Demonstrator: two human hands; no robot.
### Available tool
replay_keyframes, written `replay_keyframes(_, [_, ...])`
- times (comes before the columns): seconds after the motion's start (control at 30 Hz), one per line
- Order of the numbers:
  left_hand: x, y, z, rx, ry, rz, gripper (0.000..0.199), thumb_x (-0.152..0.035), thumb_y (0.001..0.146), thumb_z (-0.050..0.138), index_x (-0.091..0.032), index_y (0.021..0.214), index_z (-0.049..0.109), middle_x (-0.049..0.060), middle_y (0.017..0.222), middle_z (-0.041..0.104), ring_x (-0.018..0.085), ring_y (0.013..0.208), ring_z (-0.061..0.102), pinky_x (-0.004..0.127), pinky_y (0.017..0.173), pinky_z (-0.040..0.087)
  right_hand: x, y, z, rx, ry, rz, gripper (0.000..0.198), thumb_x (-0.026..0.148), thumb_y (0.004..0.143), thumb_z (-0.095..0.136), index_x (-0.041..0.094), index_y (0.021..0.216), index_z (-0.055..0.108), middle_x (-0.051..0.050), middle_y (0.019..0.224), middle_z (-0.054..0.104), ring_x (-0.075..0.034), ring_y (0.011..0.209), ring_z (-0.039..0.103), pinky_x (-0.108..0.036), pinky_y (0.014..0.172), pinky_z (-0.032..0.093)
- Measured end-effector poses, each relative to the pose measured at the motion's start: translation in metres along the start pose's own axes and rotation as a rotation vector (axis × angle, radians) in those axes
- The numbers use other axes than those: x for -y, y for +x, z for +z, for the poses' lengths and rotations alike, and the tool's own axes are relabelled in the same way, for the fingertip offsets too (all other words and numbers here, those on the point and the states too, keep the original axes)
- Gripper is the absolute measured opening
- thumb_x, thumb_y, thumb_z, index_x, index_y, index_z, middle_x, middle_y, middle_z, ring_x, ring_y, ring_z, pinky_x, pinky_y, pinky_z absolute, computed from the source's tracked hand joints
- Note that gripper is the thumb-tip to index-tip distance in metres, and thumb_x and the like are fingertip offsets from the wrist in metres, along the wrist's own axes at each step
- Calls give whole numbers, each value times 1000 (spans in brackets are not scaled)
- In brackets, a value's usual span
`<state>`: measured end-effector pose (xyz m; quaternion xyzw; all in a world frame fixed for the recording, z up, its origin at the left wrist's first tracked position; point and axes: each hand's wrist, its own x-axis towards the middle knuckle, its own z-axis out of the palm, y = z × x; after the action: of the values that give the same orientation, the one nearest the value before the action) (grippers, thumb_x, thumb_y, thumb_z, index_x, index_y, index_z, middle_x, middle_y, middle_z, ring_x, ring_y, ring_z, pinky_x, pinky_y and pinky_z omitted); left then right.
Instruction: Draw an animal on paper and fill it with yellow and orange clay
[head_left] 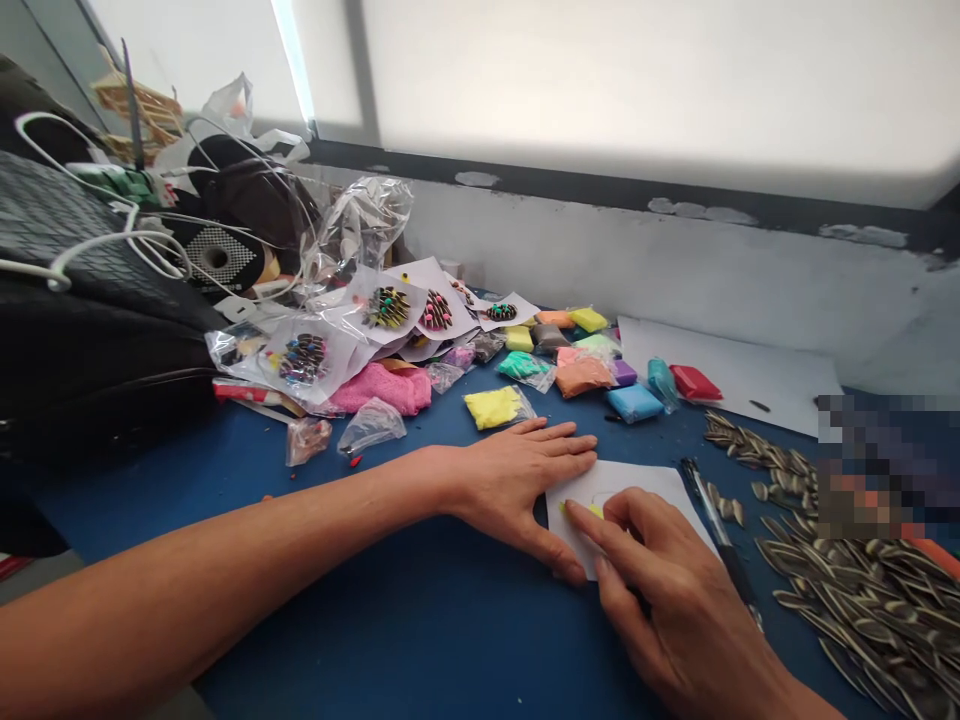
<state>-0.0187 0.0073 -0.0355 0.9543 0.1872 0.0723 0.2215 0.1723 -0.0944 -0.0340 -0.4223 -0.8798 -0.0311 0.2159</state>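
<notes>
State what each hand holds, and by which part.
Neither visibly grips anything: left hand flat, overlapping the white paper; right hand touching a yellow piece with its index finger.

The blue bench (450,640) by the wall carries a small white sheet (666,484), a pen (721,540) alongside, a spread of striped seeds (874,610) and colourful packets (585,375).

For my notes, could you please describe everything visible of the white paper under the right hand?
The white paper lies flat on the blue table, bearing a faint curved line and yellow bits. The right hand covers much of it; the left hand overlaps its left edge. A pen lies along its right side.
</notes>
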Motion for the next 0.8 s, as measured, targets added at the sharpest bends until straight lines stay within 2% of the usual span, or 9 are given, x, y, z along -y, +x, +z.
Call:
replay_keyframes(0.13, [0, 0, 0, 6, 6, -3, 98, -67, 78, 60, -9, 150, 27, 14, 159, 18, 30, 149, 11, 49, 120, 5, 0, 1, 2, 19, -24, -9, 26, 15, 91, 45, 13, 105, 66, -7, 83, 55, -17, 73, 56, -33, 64, 52])
replay_keyframes(0.3, [-2, -1, -1, 12, 8, -17, 100, -68, 78, 60, -8, 150, 26, 15, 159, 17, 30, 149, 9, 48, 120, 4, -2, 1, 1, -101, -28, 28, 34, 15, 93, 43, 9, 121, 61, -8, 88, 55, -16, 79, 58, -29, 65, 53])
replay_keyframes(0.5, [-1, -2, 0, 7, -12, -31, 107, -73, 76, 59, -6, 151, 21, 18, 160, 9, 30, 149, 6, 47, 121, 3, -5, -2, 0, -138, -27, 118, 34, 16, 95, 38, 13, 122, 59, -7, 90, 57, -15, 79, 59, -26, 64, 54])
replay_keyframes(0.7, [-2, -2, -2, -9, -8, -25, 107, -72, 75, 60, -9, 152, 21, 16, 159, 16, 30, 149, 5, 48, 120, -2, -12, -5, 4, -165, 33, 142, 35, 17, 98, 39, 16, 130, 53, -7, 96, 62, -14, 88, 63, -23, 72, 54])
replay_keyframes(0.8, [-2, -2, -1, -10, -13, -32, 108, -73, 76, 59, -7, 152, 21, 17, 159, 14, 30, 149, 5, 47, 120, -3, -13, -8, 4, -224, 48, 184, 29, 20, 98, 45, 17, 124, 55, -7, 98, 66, -15, 90, 65, -22, 72, 53])
